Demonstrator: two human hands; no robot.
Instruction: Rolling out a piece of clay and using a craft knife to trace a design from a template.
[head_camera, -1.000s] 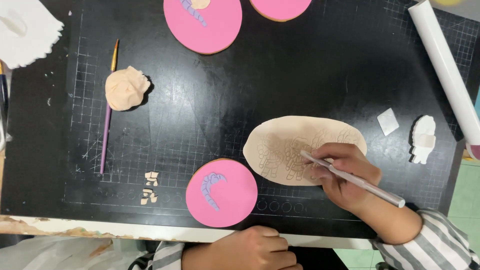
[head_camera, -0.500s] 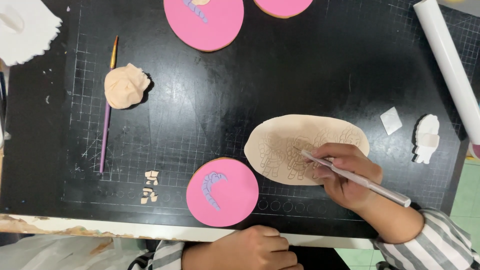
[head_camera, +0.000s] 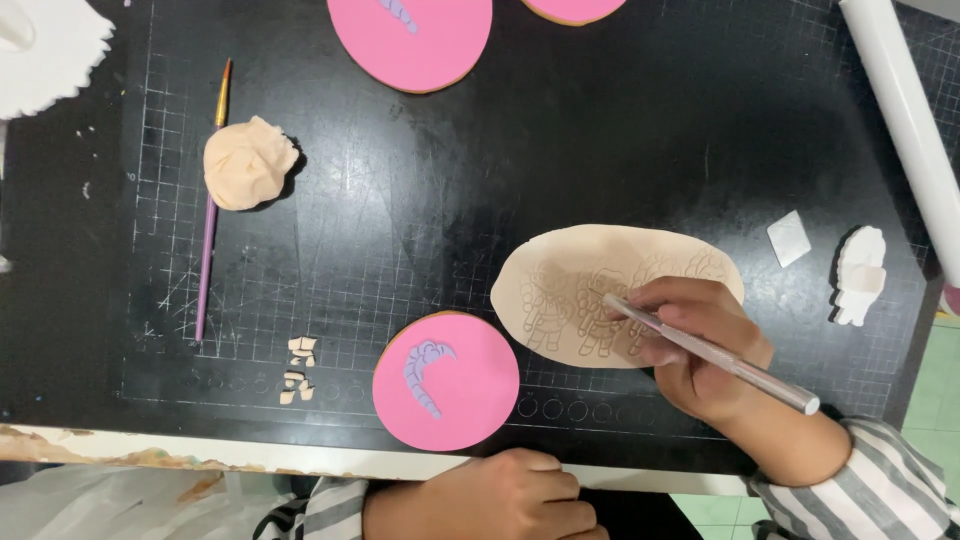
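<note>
Your right hand (head_camera: 700, 345) gripped the craft knife (head_camera: 715, 355), partway through cutting embossed shapes from the fondant sheet (head_camera: 560, 275); your left hand (head_camera: 500, 495) was fisted at 6 o'clock, holding nothing visible.

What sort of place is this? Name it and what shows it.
Likely a home craft or cookie-decorating table: a black gridded cutting mat, pink iced discs, and a rolled peach sheet that the right hand works with a thin metal tool.
</note>
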